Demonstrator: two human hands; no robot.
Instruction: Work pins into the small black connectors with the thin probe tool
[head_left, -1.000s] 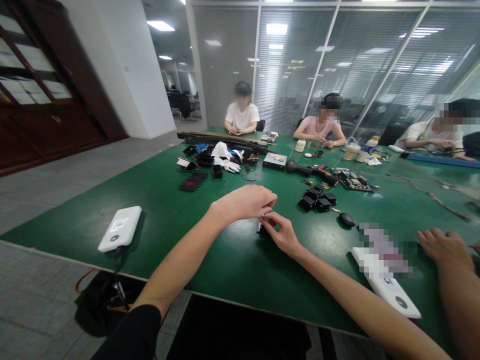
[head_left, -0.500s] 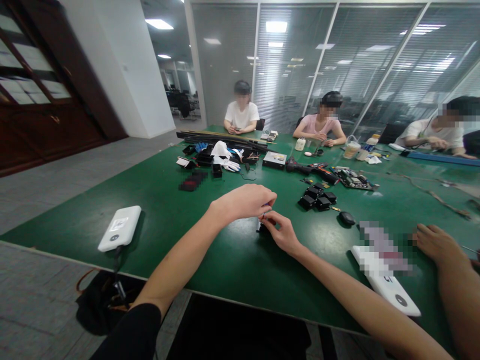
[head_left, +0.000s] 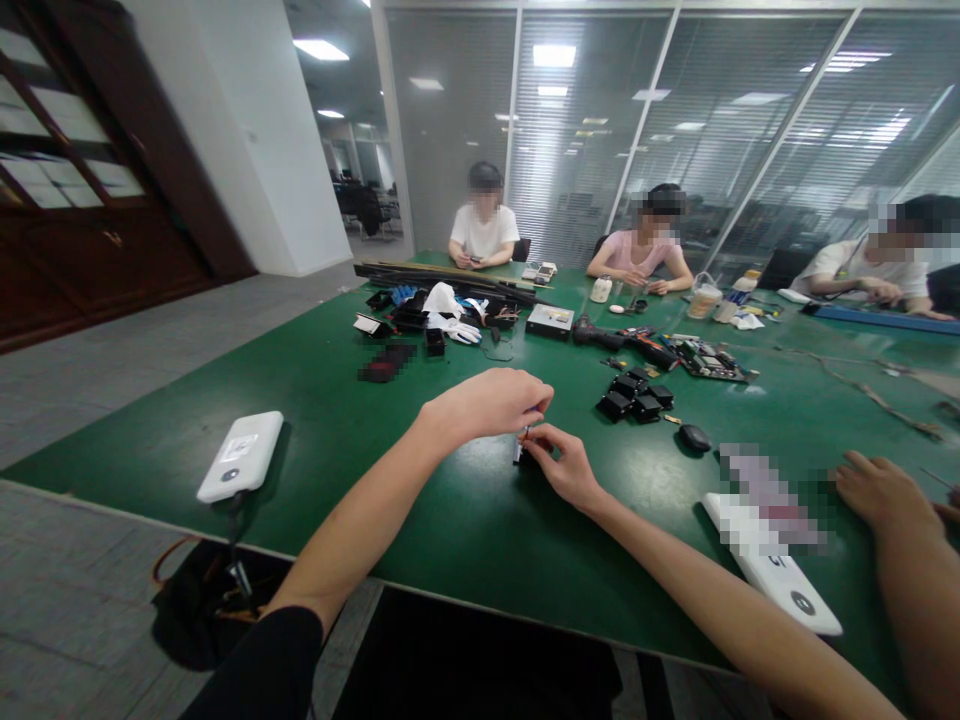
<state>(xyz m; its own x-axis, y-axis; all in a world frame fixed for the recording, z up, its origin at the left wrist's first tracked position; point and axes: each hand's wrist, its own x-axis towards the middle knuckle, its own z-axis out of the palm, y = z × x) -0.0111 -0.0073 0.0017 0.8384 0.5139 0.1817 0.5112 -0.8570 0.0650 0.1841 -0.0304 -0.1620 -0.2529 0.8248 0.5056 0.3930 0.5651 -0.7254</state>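
Both my hands meet above the middle of the green table. My left hand is bent over with its fingers closed round a thin object, of which only a small bluish piece shows. From the right, my right hand pinches at a small dark part with a silvery edge, low over the tabletop just below my left fingers. The thin object's lower end meets this part between my right fingertips. Most of the part is hidden by my fingers.
Beyond my hands lie several black boxes, a black mouse, a power drill, a circuit board and white gloves. White power banks lie left and right. Another person's hand rests at right; three people sit opposite.
My hands have hardly moved. The other person's hand at the right edge has shifted slightly to the right.
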